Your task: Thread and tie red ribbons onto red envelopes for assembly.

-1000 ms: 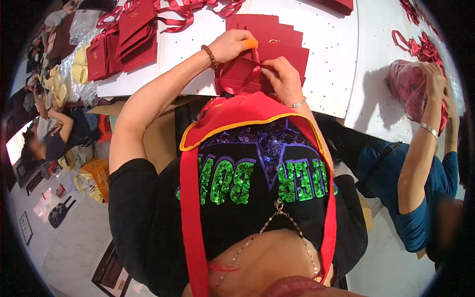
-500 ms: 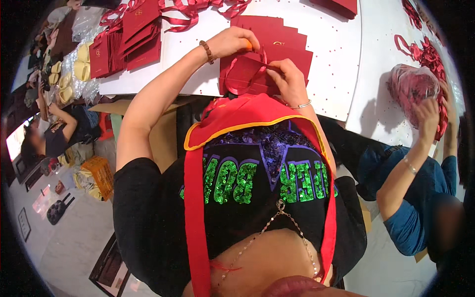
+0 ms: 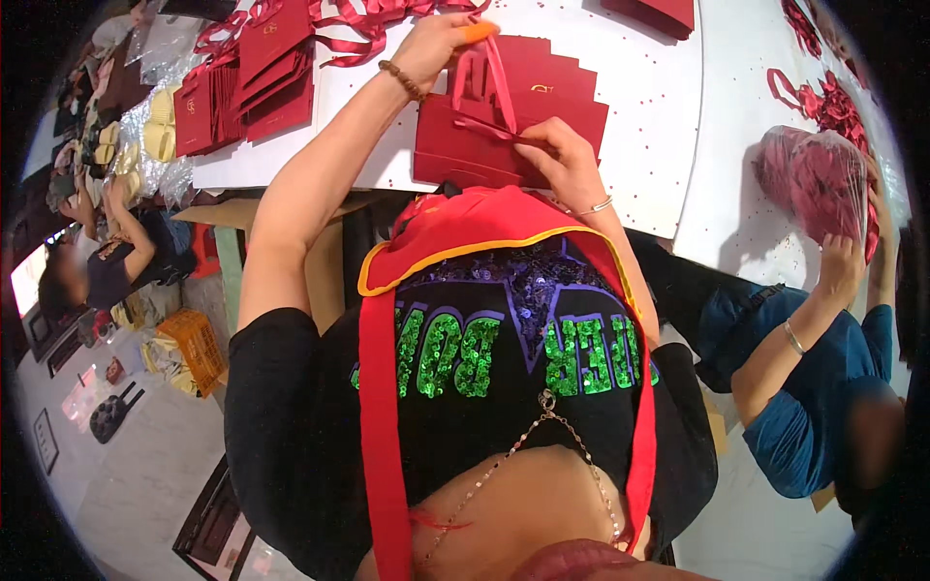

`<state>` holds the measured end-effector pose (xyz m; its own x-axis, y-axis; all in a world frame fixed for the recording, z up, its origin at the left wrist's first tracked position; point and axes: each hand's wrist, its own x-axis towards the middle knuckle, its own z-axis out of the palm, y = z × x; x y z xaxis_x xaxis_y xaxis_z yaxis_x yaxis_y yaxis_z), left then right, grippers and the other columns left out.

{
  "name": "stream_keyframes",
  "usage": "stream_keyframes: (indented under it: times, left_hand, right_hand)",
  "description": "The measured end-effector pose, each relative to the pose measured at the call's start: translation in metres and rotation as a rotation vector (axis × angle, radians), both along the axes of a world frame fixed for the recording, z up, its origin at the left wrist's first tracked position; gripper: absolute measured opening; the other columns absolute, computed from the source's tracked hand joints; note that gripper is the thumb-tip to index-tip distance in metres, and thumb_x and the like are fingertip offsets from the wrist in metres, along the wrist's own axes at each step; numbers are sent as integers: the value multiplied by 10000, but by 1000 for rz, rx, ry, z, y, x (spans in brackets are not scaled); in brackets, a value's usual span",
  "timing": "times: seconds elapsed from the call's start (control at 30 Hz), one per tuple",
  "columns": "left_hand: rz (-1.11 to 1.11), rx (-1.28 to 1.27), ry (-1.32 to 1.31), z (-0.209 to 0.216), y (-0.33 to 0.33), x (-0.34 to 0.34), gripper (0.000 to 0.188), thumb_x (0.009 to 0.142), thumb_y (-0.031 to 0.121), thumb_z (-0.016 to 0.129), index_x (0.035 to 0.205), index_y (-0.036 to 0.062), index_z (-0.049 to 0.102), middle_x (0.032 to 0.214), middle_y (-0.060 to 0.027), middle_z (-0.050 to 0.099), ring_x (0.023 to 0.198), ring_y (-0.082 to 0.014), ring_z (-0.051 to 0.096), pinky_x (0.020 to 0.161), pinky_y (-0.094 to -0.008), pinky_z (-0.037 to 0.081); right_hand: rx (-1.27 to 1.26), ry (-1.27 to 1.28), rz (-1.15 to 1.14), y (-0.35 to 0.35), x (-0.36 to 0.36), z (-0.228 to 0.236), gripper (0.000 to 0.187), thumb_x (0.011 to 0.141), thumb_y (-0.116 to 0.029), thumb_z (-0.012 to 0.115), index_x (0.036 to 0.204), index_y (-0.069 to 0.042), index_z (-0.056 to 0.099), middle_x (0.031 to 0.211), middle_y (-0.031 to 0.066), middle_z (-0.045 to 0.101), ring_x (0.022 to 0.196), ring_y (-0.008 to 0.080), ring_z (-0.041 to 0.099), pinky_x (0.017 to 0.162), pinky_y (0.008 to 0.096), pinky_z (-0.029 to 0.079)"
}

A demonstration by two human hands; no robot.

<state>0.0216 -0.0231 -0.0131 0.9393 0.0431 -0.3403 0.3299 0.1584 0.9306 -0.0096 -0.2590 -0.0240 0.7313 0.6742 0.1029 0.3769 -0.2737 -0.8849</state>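
Note:
A dark red paper gift bag (image 3: 450,145) lies at the table's near edge, on top of several fanned red bags (image 3: 567,82). My left hand (image 3: 438,53), with an orange cover on one finger, is above the bag. Its fingers pinch a shiny red ribbon (image 3: 498,82), which stretches in a loop up from the bag's opening. At the bag's right side my right hand (image 3: 564,160) grips the top edge between thumb and fingers. Whether it also holds the ribbon's lower end, I cannot tell.
Stacked red bags (image 3: 276,82) and loose ribbons (image 3: 354,29) lie at the far left of the white table (image 3: 654,145). More bags (image 3: 659,12) sit at the back. On the right a co-worker's hand (image 3: 843,261) holds a clear plastic sack (image 3: 809,179) of red material.
My left hand has moved up and away from me, drawing the ribbon loop taut. The bag has shifted slightly left. The co-worker's hand has moved down along the plastic sack.

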Motion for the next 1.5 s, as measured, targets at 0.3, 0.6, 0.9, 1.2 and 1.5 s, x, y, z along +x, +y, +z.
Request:
stream_keyframes:
  times: [0.3,0.6,0.9,1.2,1.5]
  left_hand:
    - [-350,37,-212,-7,-40,-48,360,921,221,390,1227,36,432,1157,-56,504,998,-110,514,849,-238,422]
    - [216,92,51,-25,-41,-56,308,826,87,540,1109,2,454,871,-70,584,724,-126,559,619,-250,458]
    - [124,1163,-91,-60,27,-7,284,825,234,507,1061,76,533,844,-156,605,802,-311,576,678,-384,442]
    - [52,1325,-231,-63,55,-49,181,748,220,595,738,39,588,805,-140,557,751,-313,544,661,-393,431]
    - [204,-126,36,13,85,-142,236,825,103,534,1031,-12,529,743,-74,568,622,-101,518,590,-206,422]
  right_hand:
    - [959,917,-25,-2,12,-3,215,702,64,557,876,-60,529,915,9,533,812,93,489,745,222,392]
    - [722,882,-440,-16,39,-12,356,898,-311,428,1124,-39,471,1036,61,538,958,126,512,782,246,429]
    - [413,563,-368,-9,23,-20,589,769,13,606,1237,-30,252,1024,154,561,906,201,573,773,299,485]
    - [-143,-20,-402,-13,12,-20,457,731,-119,664,1128,-22,461,962,146,528,930,259,515,844,346,414]
    - [3,-398,-130,21,13,8,116,711,-68,640,814,-49,591,828,90,558,777,260,522,687,346,414]
